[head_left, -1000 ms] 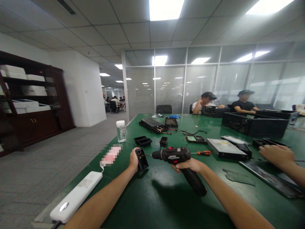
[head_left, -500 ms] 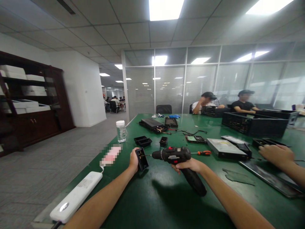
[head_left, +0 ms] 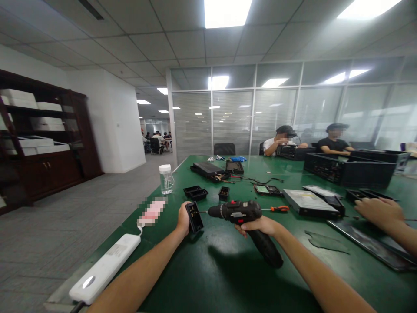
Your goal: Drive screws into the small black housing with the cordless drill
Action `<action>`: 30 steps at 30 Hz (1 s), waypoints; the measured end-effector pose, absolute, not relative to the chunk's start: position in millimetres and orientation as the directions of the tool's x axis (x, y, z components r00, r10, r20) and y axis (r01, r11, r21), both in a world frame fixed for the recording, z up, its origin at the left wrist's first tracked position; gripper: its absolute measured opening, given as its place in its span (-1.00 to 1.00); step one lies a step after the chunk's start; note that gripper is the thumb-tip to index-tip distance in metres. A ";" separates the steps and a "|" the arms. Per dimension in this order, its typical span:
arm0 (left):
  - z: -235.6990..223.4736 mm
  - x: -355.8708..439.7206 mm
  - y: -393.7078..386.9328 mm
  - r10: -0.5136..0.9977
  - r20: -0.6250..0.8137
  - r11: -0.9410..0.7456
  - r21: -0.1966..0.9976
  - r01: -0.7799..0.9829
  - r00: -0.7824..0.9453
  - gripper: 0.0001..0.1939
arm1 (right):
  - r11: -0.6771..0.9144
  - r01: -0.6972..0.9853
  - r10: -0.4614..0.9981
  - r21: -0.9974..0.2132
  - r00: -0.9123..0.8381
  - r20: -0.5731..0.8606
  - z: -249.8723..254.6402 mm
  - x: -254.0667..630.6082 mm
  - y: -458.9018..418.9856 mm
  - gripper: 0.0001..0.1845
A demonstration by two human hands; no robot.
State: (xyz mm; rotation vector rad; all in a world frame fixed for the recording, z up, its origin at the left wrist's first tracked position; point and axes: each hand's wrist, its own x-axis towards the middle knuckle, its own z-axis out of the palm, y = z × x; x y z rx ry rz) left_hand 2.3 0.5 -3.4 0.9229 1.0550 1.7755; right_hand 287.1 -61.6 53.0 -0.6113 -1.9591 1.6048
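My left hand point(head_left: 184, 218) is closed round the left edge of a small black plastic box point(head_left: 195, 218), tilted up above the table with its open side towards the drill and gold-coloured spots inside. My right hand point(head_left: 259, 226) grips a black cordless drill point(head_left: 239, 212) by its handle, lying sideways with the bit pointing left. The bit's tip reaches the box; whether it touches a screw is too small to tell. Behind stand similar black plastic boxes point(head_left: 196, 192) and a single small one point(head_left: 223, 193). An orange-handled screwdriver point(head_left: 279, 209) lies beyond the drill.
A white power strip point(head_left: 106, 267) and a water bottle point(head_left: 166, 180) line the left edge of the green table point(head_left: 208, 278). An optical drive point(head_left: 309, 202), a circuit board point(head_left: 267, 190) and black cases point(head_left: 348, 169) sit to the right. Another person's hand point(head_left: 379, 211) works at far right.
Almost nothing differs: my hands, the drill and the box hold the same place. Across the table, a seated person's raised hand has shifted slightly.
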 end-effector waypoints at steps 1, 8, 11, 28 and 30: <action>-3.3 2.3 0.4 0.915 0.170 -0.286 0.912 -0.293 -0.366 -0.69 | 0.189 0.007 0.646 -0.982 -0.754 0.119 52.5 287.1 -61.2 -0.64; -6.5 1.4 4.3 0.910 0.184 -0.307 0.901 -0.306 -0.372 -0.71 | 0.186 0.002 0.655 -0.982 -0.745 0.123 51.5 287.0 -61.1 -0.63; -7.2 1.3 5.1 0.908 0.177 -0.303 0.903 -0.304 -0.379 -0.69 | 0.184 0.004 0.667 -0.983 -0.735 0.122 51.3 286.8 -61.5 -0.63; -7.1 0.8 4.2 0.904 0.192 -0.316 0.901 -0.296 -0.382 -0.72 | 0.233 0.000 0.607 -0.973 -0.781 0.146 51.7 289.3 -58.4 -0.70; -6.9 0.9 3.6 0.905 0.188 -0.314 0.900 -0.302 -0.381 -0.72 | 0.226 0.007 0.609 -0.974 -0.782 0.136 51.8 289.4 -58.2 -0.70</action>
